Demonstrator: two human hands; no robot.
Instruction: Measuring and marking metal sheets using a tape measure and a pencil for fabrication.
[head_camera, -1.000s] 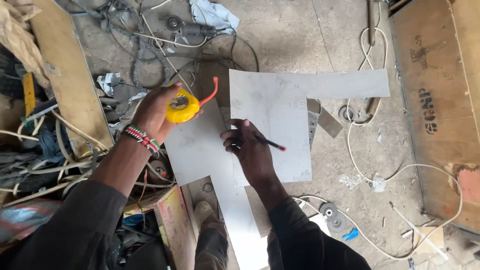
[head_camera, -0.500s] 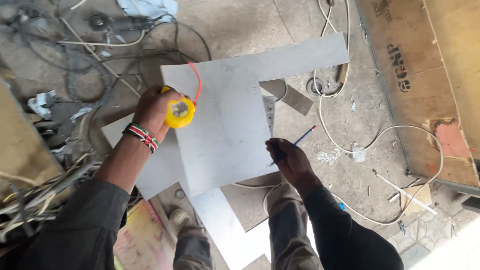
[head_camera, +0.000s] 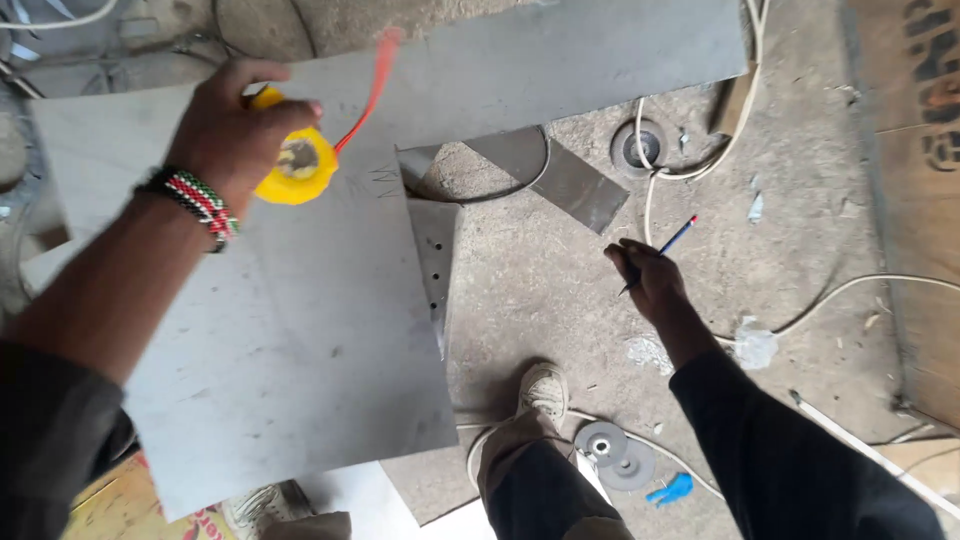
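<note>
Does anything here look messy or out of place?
Yes. White cables snake loose across the concrete floor, grinding discs lie by the person's shoe, and metal offcuts lie scattered beside the big sheet.

Our black long sleeves, red, white, green and black beaded bracelet on our left wrist, dark trousers, our worn pale sneakers
</note>
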